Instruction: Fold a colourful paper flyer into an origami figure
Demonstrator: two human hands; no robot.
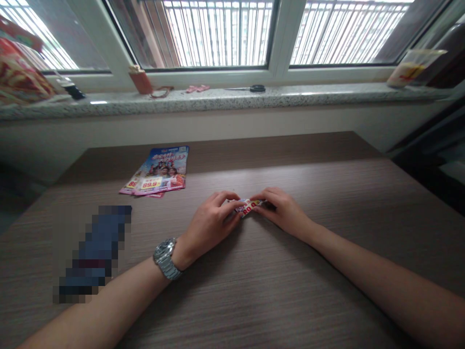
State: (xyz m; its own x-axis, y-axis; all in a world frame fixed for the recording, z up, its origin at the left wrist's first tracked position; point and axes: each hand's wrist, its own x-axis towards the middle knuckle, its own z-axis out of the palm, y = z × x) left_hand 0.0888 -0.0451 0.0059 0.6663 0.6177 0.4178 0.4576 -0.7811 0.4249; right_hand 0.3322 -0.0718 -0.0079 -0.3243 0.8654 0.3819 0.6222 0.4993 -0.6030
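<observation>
Near the middle of the wooden table (232, 291), a small folded paper leaflet (248, 208) with red printed digits lies between my two hands. My left hand (214, 220), with a metal watch (167, 258) on its wrist, pinches the leaflet's left end between thumb and fingers. At its right end, my right hand (281, 211) grips the paper the same way. Fingers cover both ends of the leaflet. Up and to the left lies a small stack of colourful flyers (165, 169), fanned out, with similar large digits.
A blurred dark blue object (98, 252) lies left of my left forearm. Along the granite windowsill (301, 97) are scissors (257, 88), pink pieces (198, 89), an orange-brown container (140, 80), a plastic cup (414, 68) and a red food bag (22, 72).
</observation>
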